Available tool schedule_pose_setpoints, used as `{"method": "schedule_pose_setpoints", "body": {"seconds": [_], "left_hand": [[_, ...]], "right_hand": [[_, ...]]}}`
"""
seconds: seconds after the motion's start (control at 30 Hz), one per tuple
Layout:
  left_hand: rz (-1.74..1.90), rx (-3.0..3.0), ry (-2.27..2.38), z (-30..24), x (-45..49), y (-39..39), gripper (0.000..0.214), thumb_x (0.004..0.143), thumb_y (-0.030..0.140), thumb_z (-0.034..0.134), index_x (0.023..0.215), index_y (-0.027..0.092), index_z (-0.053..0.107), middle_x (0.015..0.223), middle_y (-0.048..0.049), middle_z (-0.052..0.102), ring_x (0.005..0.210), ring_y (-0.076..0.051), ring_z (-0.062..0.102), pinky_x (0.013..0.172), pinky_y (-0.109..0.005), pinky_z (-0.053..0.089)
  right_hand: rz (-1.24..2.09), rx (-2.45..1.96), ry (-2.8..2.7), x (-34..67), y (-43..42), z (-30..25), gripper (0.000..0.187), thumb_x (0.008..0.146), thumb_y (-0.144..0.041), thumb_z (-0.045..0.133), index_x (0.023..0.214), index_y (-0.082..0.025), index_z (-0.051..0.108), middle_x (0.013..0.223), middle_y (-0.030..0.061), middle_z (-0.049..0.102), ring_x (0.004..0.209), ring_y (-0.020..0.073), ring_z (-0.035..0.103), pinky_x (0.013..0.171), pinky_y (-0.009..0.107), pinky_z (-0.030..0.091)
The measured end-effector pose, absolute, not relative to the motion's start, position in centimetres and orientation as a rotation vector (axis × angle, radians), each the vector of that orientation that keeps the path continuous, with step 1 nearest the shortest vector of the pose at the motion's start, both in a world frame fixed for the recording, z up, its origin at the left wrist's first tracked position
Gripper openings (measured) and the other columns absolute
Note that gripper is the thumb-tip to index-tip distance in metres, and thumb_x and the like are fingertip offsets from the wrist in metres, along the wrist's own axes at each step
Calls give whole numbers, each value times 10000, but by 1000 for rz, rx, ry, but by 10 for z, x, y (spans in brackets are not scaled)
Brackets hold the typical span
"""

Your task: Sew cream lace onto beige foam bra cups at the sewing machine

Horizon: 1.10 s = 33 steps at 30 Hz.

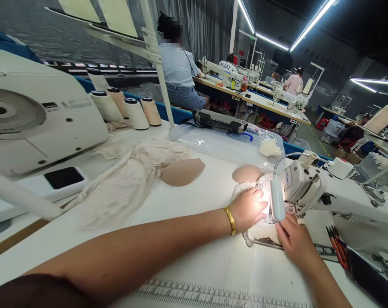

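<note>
My left hand [248, 209], with a gold bracelet at the wrist, rests spread over white lace fabric [242, 188] beside the needle area of a white sewing machine [335, 188]. My right hand [296, 239] is at the near side of the needle area, with thumb and fingers drawn together at the fabric's edge. A small lit lamp [277, 200] on a bent neck hides the needle and some of the right fingertips. Just beyond the lace lies a beige oval cup pad [247, 173]. Another beige pad [183, 172] lies further left.
Sheer cream fabric [123, 184] is heaped at left near thread cones [136, 113] and a second machine [36, 111]. A clear plastic bin [213, 145] stands behind. Orange-handled snips [339, 250] lie at right; a ruler [213, 295] runs along the front. Other people sit further back.
</note>
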<state>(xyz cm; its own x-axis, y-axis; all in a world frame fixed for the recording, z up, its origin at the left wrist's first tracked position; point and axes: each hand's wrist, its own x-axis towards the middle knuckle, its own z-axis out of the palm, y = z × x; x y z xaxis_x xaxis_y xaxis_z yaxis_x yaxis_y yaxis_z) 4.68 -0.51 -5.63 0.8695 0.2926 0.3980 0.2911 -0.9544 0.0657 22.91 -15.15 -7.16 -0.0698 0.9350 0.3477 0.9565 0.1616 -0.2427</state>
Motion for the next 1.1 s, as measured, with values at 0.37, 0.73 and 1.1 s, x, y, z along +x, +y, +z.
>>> {"method": "schedule_pose_setpoints", "body": {"seconds": [0.37, 0.73, 1.1], "left_hand": [[351, 2987, 557, -38, -45, 2, 181, 866, 111, 604, 704, 164, 665, 934, -84, 626, 787, -207, 558, 688, -318, 406], [409, 2829, 671, -29, -112, -45, 145, 839, 65, 636, 842, 184, 719, 1101, -92, 648, 969, -247, 610, 850, -335, 476], [491, 2732, 560, -35, -134, -46, 212, 808, 18, 603, 888, 185, 706, 1125, -97, 667, 998, -235, 633, 883, -323, 516]], "right_hand": [[-186, -1656, -2083, 234, -153, -79, 248, 1036, -253, 415, 1171, -252, 624, 988, 80, 697, 864, 231, 673, 690, 326, 536], [-168, -1239, -2367, 130, -131, -44, 305, 977, -219, 545, 1267, -272, 625, 1418, 139, 552, 1248, 335, 546, 926, 509, 550], [284, -1516, -1887, 140, -98, -52, 297, 1020, -423, 474, 1227, -265, 616, 1082, 82, 696, 1011, 234, 668, 836, 357, 557]]}}
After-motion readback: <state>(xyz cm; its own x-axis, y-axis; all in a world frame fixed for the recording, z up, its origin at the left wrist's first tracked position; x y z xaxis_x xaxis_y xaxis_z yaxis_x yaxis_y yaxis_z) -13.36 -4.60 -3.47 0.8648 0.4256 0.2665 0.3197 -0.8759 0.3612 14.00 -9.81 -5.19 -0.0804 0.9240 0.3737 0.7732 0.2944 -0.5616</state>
